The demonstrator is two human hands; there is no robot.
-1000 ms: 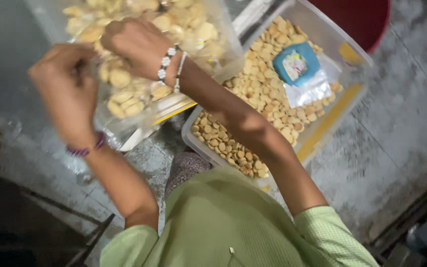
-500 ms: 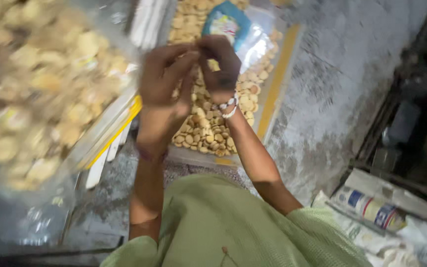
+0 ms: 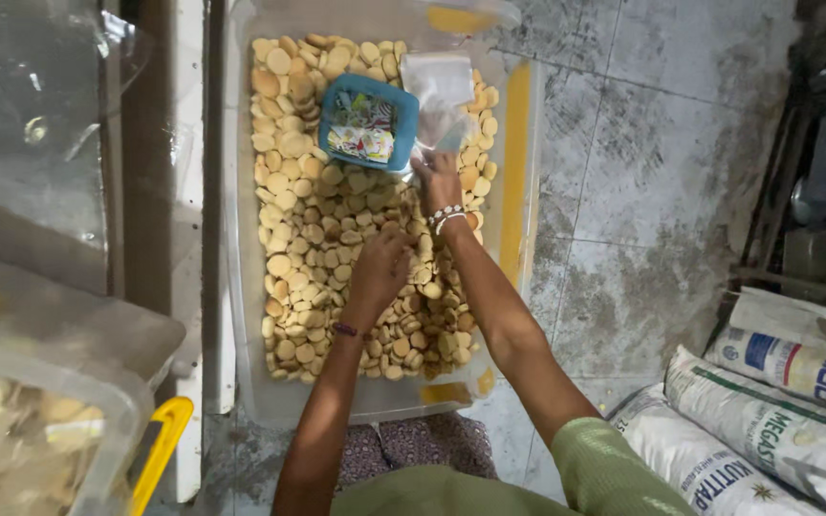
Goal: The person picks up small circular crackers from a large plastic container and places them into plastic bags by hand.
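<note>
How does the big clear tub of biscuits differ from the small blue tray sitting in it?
The clear tub is large, see-through and rests on the floor; the blue tray is small, opaque and lies on the biscuits. The clear tub holds loose round biscuits, the blue tray holds colourful little packets. The left hand is on the biscuits in the tub; the right hand is beside the tray. Both are open-topped and rectangular.

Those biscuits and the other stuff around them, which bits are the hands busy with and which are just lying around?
In use:
- left hand on the round biscuits
- right hand at the clear plastic bags
- clear bin holding the biscuits
- blue tub of small packets, on the biscuits

Just lying about:
- printed sacks on the floor
- second bin with a yellow handle
</note>
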